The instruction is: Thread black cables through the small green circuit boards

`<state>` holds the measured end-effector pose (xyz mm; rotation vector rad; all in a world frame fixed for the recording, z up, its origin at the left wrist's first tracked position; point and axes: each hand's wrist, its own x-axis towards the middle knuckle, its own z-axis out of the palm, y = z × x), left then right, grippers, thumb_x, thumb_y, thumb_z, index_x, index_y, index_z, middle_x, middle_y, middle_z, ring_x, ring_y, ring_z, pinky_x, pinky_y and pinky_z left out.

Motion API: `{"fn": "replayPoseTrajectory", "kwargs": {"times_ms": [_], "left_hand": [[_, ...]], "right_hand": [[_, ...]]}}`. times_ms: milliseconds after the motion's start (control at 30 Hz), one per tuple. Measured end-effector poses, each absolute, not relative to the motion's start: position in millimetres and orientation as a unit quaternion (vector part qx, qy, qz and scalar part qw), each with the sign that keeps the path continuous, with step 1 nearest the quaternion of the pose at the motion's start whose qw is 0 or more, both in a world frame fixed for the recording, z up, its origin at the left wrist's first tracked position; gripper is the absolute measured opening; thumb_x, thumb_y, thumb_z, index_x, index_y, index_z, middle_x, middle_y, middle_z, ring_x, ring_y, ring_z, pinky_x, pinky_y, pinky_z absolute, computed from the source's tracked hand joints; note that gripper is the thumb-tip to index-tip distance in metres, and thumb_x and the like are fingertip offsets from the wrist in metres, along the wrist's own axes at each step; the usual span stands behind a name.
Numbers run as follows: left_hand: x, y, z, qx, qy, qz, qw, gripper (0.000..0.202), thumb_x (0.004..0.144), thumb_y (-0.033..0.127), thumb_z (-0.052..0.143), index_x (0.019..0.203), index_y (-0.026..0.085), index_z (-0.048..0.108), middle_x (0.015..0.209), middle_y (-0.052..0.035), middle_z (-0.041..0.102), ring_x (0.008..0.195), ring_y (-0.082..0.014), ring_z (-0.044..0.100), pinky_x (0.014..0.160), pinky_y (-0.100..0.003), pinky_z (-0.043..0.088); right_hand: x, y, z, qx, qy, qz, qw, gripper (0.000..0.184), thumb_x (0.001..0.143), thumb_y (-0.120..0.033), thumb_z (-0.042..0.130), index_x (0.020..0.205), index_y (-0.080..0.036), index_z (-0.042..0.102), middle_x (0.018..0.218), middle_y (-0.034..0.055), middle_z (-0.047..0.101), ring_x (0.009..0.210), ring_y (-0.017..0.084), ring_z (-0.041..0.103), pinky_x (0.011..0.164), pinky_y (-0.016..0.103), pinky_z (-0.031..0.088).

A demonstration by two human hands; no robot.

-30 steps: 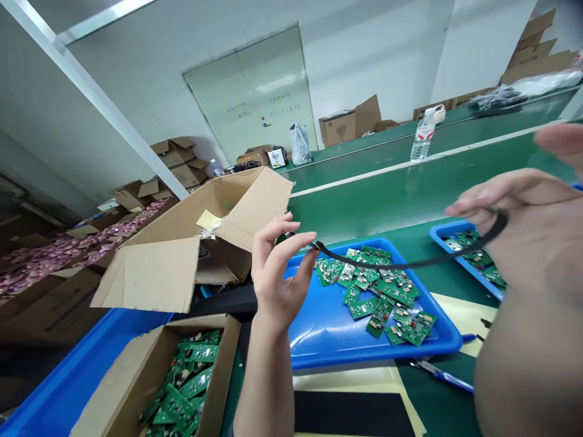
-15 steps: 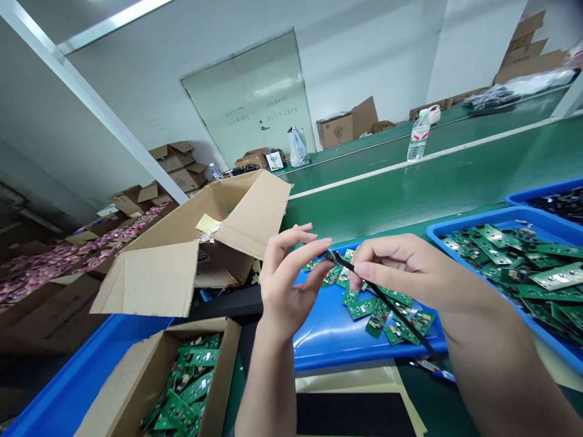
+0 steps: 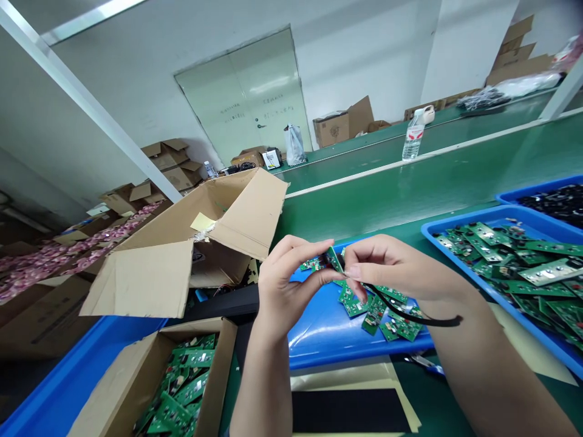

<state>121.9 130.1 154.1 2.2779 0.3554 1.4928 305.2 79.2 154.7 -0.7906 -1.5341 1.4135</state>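
My left hand (image 3: pixel 285 285) pinches a small green circuit board (image 3: pixel 334 260) between thumb and fingers. My right hand (image 3: pixel 392 267) meets it from the right, its fingertips closed on the same board and on a black cable (image 3: pixel 410 315) that curls down and right below my wrist. Both hands hover above a blue tray (image 3: pixel 328 334) holding several loose green boards (image 3: pixel 387 315).
A second blue tray (image 3: pixel 455 261) of boards sits at the right, another with dark parts behind it. An open cardboard box (image 3: pixel 200 243) stands at the left, a smaller box of boards (image 3: pixel 182 388) at the bottom left. A water bottle (image 3: pixel 411 138) stands on the green conveyor.
My right hand came in from the far right to meet the left hand. The black cable, first stretched between them, now hangs curled below the right hand.
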Motion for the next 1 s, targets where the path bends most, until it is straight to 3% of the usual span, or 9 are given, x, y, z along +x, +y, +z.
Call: {"fn": "replayPoseTrajectory", "kwargs": {"times_ms": [133,267,467,633,867,1000], "left_hand": [[119,129,155,0.811,0.120,0.506,0.267,0.041,0.070,0.022,0.082,0.110,0.026,0.073,0.081,-0.0021,0.065,0.073,-0.0125,0.062,0.064,-0.023,0.055],[120,126,157,0.797,0.115,0.471,0.360,0.042,0.072,0.020,0.081,0.111,0.029,0.072,0.085,-0.0016,0.064,0.077,-0.0120,0.064,0.068,-0.023,0.058],[124,124,159,0.761,0.105,0.439,0.466,0.035,0.076,0.019,0.077,0.108,0.031,0.074,0.084,-0.0006,0.061,0.075,-0.0101,0.062,0.064,-0.018,0.057],[124,124,161,0.743,0.114,0.423,0.506,0.023,0.077,0.027,0.077,0.100,0.025,0.077,0.082,-0.0026,0.060,0.071,-0.0112,0.060,0.060,-0.021,0.054],[123,130,160,0.714,0.122,0.371,0.581,0.020,0.075,0.037,0.078,0.083,0.019,0.079,0.076,-0.0047,0.061,0.070,-0.0130,0.057,0.061,-0.023,0.048],[121,131,161,0.708,0.134,0.311,0.620,0.024,0.074,0.041,0.078,0.075,0.017,0.077,0.073,-0.0056,0.064,0.067,-0.0140,0.057,0.059,-0.024,0.047]], "right_hand": [[304,80,154,-0.342,-0.632,0.524,0.457,0.021,0.084,-0.029,0.062,0.067,-0.017,0.057,0.061,-0.0014,0.059,0.056,0.009,0.054,0.054,0.020,0.042],[306,74,159,-0.396,-0.669,0.372,0.507,0.016,0.084,-0.027,0.062,0.071,-0.017,0.060,0.065,-0.0016,0.061,0.058,0.009,0.053,0.051,0.019,0.041],[308,70,160,-0.432,-0.710,0.148,0.536,0.012,0.089,-0.019,0.060,0.077,-0.020,0.065,0.072,-0.0007,0.068,0.066,0.011,0.061,0.061,0.020,0.048],[307,72,155,-0.400,-0.720,-0.027,0.566,0.012,0.091,-0.016,0.059,0.083,-0.021,0.067,0.076,0.0011,0.069,0.071,0.013,0.064,0.066,0.024,0.051],[309,72,156,-0.377,-0.721,-0.142,0.563,0.015,0.090,-0.009,0.059,0.093,-0.019,0.069,0.081,0.0037,0.068,0.073,0.012,0.065,0.065,0.023,0.053],[309,72,156,-0.360,-0.739,-0.178,0.542,0.021,0.089,-0.004,0.055,0.090,-0.020,0.068,0.082,0.0044,0.067,0.078,0.015,0.065,0.080,0.033,0.057]]}}
